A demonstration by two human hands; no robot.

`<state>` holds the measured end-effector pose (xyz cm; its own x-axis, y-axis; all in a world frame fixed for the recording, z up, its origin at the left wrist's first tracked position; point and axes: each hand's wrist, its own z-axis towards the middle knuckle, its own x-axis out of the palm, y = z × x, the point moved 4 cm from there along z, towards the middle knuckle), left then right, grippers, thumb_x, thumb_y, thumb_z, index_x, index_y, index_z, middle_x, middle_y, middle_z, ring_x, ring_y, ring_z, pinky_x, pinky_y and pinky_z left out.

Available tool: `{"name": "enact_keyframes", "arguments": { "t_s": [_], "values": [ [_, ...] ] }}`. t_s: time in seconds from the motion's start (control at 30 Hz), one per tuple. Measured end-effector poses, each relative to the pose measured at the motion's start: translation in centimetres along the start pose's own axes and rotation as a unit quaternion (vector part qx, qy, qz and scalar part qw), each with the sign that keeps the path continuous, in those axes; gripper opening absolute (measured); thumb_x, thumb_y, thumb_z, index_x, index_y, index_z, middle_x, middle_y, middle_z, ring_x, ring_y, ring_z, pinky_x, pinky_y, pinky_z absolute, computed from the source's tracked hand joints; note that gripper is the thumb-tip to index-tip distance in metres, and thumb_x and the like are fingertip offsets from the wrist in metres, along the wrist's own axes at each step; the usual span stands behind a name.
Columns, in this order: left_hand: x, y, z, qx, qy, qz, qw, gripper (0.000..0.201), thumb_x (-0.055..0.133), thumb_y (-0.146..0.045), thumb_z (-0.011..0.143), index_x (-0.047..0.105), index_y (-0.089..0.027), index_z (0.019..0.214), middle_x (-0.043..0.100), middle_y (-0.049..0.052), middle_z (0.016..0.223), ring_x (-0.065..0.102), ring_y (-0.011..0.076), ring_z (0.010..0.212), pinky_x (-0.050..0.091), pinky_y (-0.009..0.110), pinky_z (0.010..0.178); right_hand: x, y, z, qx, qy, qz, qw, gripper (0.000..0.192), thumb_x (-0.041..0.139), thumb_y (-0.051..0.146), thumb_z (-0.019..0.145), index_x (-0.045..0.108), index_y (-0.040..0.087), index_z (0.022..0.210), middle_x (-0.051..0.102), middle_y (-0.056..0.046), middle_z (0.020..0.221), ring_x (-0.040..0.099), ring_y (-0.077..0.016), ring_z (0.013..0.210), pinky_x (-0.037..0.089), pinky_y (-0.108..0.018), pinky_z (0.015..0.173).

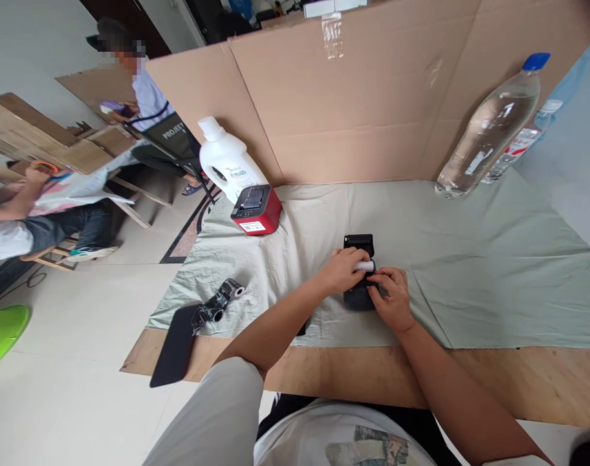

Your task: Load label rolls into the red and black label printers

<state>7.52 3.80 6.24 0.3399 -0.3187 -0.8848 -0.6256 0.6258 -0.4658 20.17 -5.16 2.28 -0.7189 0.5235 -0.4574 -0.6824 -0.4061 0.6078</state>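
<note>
A small black portable printer [359, 301] lies on the cloth in front of me, its black lid [359, 242] swung open at the far side. Across its opening sits a white paper roll [366, 266]. My left hand [342, 270] is closed over the roll's left end from above. From the right, my right hand [394, 299] reaches in with thumb and fingers bent together at the printer's right edge, just below the roll. Those fingertips partly cover the printer's middle, so the exact contact is hard to see.
Left on the cloth are a red-and-black box-shaped device [259, 210], a white jug [231, 162], black-wrapped rolls [222, 299] and a dark flat slab [173, 346] overhanging the edge. Water bottles [493, 136] stand right, before a cardboard wall [363, 97]. Two people sit farther left.
</note>
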Motion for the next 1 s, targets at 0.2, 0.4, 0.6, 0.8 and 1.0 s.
{"name": "enact_keyframes", "arguments": {
  "t_s": [0.2, 0.4, 0.6, 0.8, 1.0],
  "values": [
    [0.6, 0.6, 0.0, -0.040, 0.001, 0.044, 0.998, 0.018, 0.057, -0.026, 0.086, 0.060, -0.023, 0.103, 0.069, 0.004, 0.103, 0.055, 0.0267, 0.109, 0.037, 0.043, 0.096, 0.2, 0.2, 0.1, -0.002, 0.016, -0.003, 1.000, 0.014, 0.059, 0.013, 0.080, 0.067, 0.022, 0.086, 0.060, -0.006, 0.092, 0.054, -0.0224, 0.091, 0.048, -0.041, 0.084],
    [1.0, 0.9, -0.1, -0.054, -0.051, 0.027, 0.997, 0.017, 0.065, -0.028, 0.083, 0.058, -0.021, 0.097, 0.066, 0.004, 0.088, 0.061, 0.0252, 0.096, 0.039, 0.042, 0.092, 0.2, 0.2, 0.2, 0.010, 0.017, -0.014, 1.000, 0.015, 0.057, 0.014, 0.081, 0.068, 0.023, 0.085, 0.060, -0.006, 0.090, 0.055, -0.0231, 0.091, 0.049, -0.042, 0.083],
    [1.4, 1.8, -1.0, -0.013, -0.130, -0.080, 0.988, 0.020, 0.067, -0.016, 0.078, 0.053, -0.021, 0.091, 0.065, 0.004, 0.105, 0.060, 0.0201, 0.102, 0.042, 0.037, 0.095, 0.1, 0.3, 0.2, 0.018, 0.023, -0.003, 1.000, 0.015, 0.056, 0.015, 0.081, 0.068, 0.024, 0.086, 0.062, -0.005, 0.090, 0.056, -0.0233, 0.091, 0.049, -0.043, 0.084],
    [1.6, 1.7, -0.9, 0.012, -0.124, -0.033, 0.992, 0.015, 0.067, -0.018, 0.080, 0.054, -0.020, 0.086, 0.063, 0.004, 0.094, 0.059, 0.0210, 0.094, 0.045, 0.037, 0.090, 0.1, 0.5, 0.3, -0.012, 0.015, -0.005, 1.000, 0.015, 0.056, 0.013, 0.081, 0.065, 0.023, 0.086, 0.061, -0.006, 0.089, 0.056, -0.0224, 0.089, 0.050, -0.041, 0.082],
    [1.9, 2.2, -1.3, 0.008, -0.133, -0.027, 0.991, 0.013, 0.068, -0.024, 0.084, 0.057, -0.020, 0.090, 0.065, 0.005, 0.100, 0.060, 0.0205, 0.097, 0.047, 0.035, 0.089, 0.0, 0.6, 0.2, -0.011, 0.020, 0.005, 1.000, 0.015, 0.055, 0.013, 0.082, 0.065, 0.024, 0.086, 0.062, -0.005, 0.090, 0.056, -0.0220, 0.088, 0.050, -0.042, 0.081]
  ]
}}
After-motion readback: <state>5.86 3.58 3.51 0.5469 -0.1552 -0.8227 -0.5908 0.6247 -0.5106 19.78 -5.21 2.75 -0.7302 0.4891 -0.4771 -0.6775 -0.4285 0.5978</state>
